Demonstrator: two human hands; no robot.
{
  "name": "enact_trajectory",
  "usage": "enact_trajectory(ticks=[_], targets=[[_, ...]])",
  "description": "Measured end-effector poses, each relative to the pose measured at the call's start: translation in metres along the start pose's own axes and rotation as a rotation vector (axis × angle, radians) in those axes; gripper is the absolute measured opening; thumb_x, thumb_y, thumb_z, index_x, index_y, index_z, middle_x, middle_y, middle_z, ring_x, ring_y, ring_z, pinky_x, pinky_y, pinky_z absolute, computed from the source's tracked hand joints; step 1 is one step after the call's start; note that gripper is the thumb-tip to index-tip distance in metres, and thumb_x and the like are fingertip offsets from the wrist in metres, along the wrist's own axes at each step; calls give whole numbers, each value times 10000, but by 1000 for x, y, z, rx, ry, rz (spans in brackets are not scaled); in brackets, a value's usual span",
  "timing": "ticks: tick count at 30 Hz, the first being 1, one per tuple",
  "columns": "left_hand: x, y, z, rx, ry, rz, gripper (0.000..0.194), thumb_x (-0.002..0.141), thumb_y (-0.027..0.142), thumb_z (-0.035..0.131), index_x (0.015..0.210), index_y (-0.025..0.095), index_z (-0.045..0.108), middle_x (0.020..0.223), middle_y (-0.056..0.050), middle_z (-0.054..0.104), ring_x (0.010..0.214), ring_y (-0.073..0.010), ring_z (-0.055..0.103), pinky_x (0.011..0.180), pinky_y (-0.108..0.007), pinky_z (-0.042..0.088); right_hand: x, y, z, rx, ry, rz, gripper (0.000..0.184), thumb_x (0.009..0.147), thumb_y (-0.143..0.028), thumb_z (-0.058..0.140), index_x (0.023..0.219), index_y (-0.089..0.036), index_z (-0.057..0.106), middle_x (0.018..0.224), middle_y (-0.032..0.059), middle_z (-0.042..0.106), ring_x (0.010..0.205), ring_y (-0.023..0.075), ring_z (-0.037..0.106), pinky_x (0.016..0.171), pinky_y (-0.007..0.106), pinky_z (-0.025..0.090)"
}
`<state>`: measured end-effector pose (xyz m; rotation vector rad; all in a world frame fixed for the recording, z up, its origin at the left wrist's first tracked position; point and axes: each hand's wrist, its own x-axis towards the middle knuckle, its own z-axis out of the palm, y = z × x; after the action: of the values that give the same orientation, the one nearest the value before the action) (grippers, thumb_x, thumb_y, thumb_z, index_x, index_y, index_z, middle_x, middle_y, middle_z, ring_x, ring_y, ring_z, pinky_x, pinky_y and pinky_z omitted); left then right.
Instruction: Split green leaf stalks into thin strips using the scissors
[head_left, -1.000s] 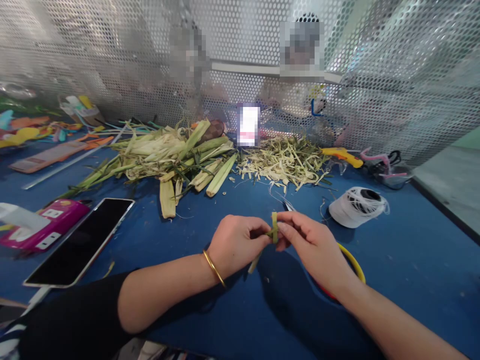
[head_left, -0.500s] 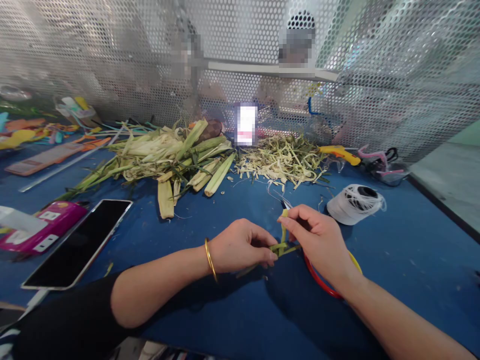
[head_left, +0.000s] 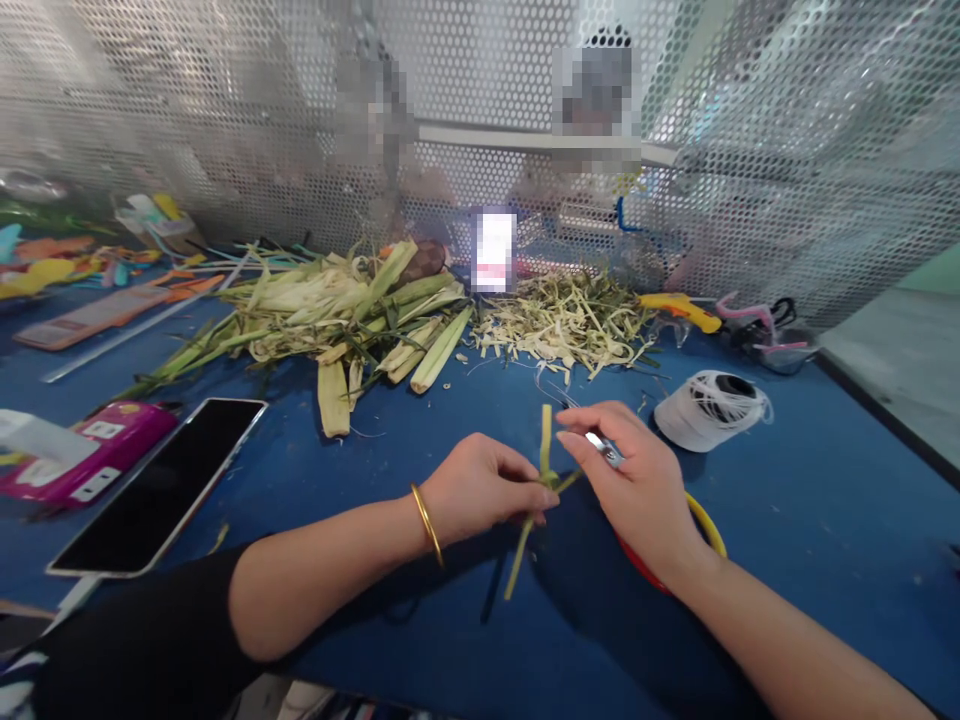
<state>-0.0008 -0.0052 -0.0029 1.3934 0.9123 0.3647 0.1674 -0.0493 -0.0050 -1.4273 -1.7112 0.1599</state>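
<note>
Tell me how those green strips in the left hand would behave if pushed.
The green strips look thin, so probably very light. One end stands up unsupported above the left hand, suggesting some stiffness; a push would likely bend something so narrow.

A dark-screened phone [head_left: 161, 485] lies just beside a magenta tissue pack [head_left: 96, 457] on the blue table [head_left: 825, 530].

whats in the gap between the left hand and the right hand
In the head view, green plant strips lie there, pinched by the left hand; one end stands up and another slants toward the right hand.
</note>
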Motion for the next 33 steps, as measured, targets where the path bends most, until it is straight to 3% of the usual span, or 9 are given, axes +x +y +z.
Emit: enact_trajectory(ticks=[3, 6, 9, 12, 15, 21, 29, 33], targets=[[4, 0, -2, -173, 97, -37, 209, 603, 326, 737, 562, 133, 668, 506, 3, 593, 485, -79, 476, 514, -213, 358, -1, -2, -6, -183, 75, -330, 121, 871, -217, 580, 966, -205, 652, 890, 55, 644, 852, 185, 588, 770, 337, 429], [6, -1, -2, -263, 160, -58, 245, 559, 342, 768, 527, 135, 641, 469, 29, 539, 473, -69, 443, 511, -213, 349, -6, -11, -3, -295, -109, -644, 150, 899, -155, 509, 883, -186, 655, 768, 19, 643, 710, 144, 564, 711, 321, 388], [6, -2, 0, -300, 208, -85, 283, 502, 355, 805, 533, 128, 640, 463, 50, 503, 475, -61, 407, 499, -209, 329, -11, -20, 5, -525, -273, -790, 262, 896, -92, 407, 925, -130, 665, 735, 44, 629, 651, 160, 529, 675, 339, 365], [6, -4, 1, -299, 211, -83, 310, 484, 367, 819, 535, 116, 644, 476, 48, 510, 494, -57, 402, 498, -203, 306, -14, -23, 11, -691, -299, -863, 300, 867, -59, 386, 966, -98, 666, 757, 78, 626, 651, 187, 526, 664, 357, 359], [6, -5, 1, -308, 196, -91, 312, 487, 364, 826, 547, 107, 658, 486, 41, 525, 506, -60, 417, 509, -204, 314, -16, -22, 13, -717, -264, -929, 322, 862, -45, 359, 939, -106, 666, 785, 90, 636, 651, 200, 535, 652, 363, 356], [4, -1, 1, -390, 207, -91, 265, 550, 329, 820, 568, 116, 664, 581, -16, 643, 534, -81, 529, 566, -218, 418, -21, -24, 13, -593, -167, -992, 308, 874, -69, 359, 864, -94, 665, 824, 119, 678, 705, 227, 581, 680, 374, 363], [8, -2, 2, -488, 228, -117, 117, 662, 174, 757, 622, 122, 660, 566, -10, 657, 531, -97, 587, 639, -246, 502, -24, -23, 13, -412, -202, -1051, 337, 898, -66, 326, 838, -102, 656, 785, 104, 691, 653, 201, 581, 688, 366, 374], [8, -2, 1, -499, 233, -97, 133, 644, 201, 780, 678, 126, 676, 601, -14, 675, 556, -103, 602, 644, -243, 505, -24, -21, 15, -372, -208, -1003, 337, 909, -69, 327, 842, -111, 655, 789, 93, 694, 667, 188, 579, 704, 360, 384]])
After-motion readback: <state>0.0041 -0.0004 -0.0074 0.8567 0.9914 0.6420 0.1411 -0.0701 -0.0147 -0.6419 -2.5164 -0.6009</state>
